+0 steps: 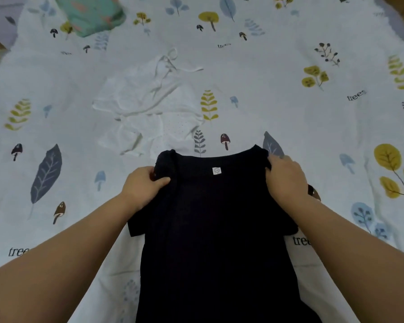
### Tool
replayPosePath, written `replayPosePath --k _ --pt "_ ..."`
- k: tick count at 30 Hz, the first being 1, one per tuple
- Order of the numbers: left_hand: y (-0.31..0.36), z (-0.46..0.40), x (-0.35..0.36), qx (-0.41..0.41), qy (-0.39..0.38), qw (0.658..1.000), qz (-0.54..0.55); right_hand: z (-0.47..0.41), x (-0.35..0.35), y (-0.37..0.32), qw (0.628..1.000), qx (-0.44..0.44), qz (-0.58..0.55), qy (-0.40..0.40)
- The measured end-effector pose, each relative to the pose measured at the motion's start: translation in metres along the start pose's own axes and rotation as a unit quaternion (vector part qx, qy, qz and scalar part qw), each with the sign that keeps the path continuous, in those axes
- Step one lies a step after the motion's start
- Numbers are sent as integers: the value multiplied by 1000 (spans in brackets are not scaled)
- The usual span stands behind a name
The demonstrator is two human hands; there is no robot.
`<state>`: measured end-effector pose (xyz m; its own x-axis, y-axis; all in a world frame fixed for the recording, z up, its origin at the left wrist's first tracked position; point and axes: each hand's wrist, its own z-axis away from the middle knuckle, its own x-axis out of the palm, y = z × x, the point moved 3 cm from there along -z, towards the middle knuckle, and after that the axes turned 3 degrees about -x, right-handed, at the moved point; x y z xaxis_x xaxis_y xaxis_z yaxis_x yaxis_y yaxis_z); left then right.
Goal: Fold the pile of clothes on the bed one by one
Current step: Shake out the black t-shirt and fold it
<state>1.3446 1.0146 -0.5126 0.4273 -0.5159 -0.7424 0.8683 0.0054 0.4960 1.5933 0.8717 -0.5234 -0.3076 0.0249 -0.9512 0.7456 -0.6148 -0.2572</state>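
A black T-shirt (210, 224) lies flat on the bed in front of me, its collar with a small white label pointing away. My left hand (142, 185) pinches the shirt's left shoulder between thumb and fingers. Over at the right shoulder, my right hand (286, 177) grips the fabric with curled fingers. A crumpled white garment (147, 108) with thin straps lies beyond the shirt, a little to the left.
The bed carries a white sheet (289, 89) printed with leaves, trees and mushrooms. A folded teal patterned cloth (91, 15) sits at the far left corner. The bed's edges show at the far left and far right.
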Motion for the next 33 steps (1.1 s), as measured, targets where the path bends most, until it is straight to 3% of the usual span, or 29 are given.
replayPosePath --k 5,7,9,11,15,18,20,23,25,29,33 --pt "-8 -7 -24 23 209 978 3 -28 -33 21 995 0 -27 95" --pt "-22 -11 -27 -17 179 983 -44 -29 -39 31 994 63 -49 67" --pt "-37 -12 -25 -69 109 987 -95 -20 -33 41 990 119 -75 -19" --pt "-48 -8 -25 -117 48 988 -93 -7 -26 46 986 121 -88 -74" --pt "-58 4 -33 -112 -21 993 -33 13 -26 54 983 109 -138 -57" --pt "-65 9 -48 -77 71 989 -106 18 -38 67 987 140 -70 41" --pt "-68 16 -53 -91 154 974 -139 25 -40 74 981 170 -72 65" --pt "-70 39 -46 -115 242 959 -92 54 -36 70 967 190 -141 99" --pt "-70 62 -29 -100 235 966 -25 91 -28 61 961 178 -184 106" --pt "-82 138 32 -56 137 988 51 183 9 48 963 152 -220 -20" --pt "-101 204 65 -123 54 985 109 240 22 46 933 166 -272 -165"
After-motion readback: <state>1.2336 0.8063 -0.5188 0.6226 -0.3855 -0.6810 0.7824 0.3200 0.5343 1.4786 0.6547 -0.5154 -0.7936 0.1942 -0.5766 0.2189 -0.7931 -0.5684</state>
